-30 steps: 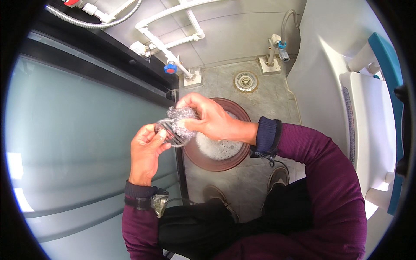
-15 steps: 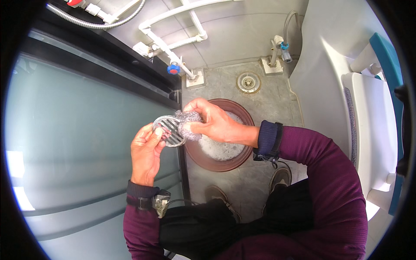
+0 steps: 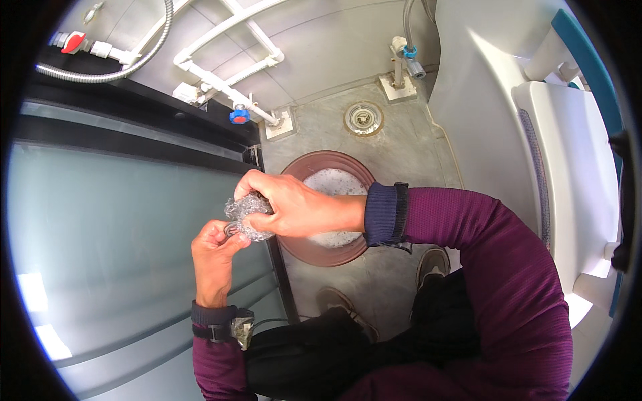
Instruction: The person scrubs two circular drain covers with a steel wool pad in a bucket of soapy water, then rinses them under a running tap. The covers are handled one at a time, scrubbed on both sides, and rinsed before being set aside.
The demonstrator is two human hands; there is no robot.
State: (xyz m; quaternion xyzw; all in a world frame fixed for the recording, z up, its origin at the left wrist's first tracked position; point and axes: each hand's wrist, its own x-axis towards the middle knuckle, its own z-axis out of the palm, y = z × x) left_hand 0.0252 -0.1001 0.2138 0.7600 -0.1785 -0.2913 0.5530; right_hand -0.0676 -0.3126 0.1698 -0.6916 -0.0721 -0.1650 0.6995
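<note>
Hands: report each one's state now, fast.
Left hand: closed, holding the metal grate, mostly hidden.
Right hand: closed, holding the silvery scouring pad.

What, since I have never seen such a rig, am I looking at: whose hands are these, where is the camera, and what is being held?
There is no machine here, just someone's own two bare hands. The view comes from the left of two wide cameras worn on the head, looking down, so straight edges bend near the rim. The left hand pinches a metal piece, mostly hidden. The right hand grips a silvery scourer, which overlaps that piece in view. Below, on the floor, stands a brown basin holding white suds; a round drain lies beyond it.
</note>
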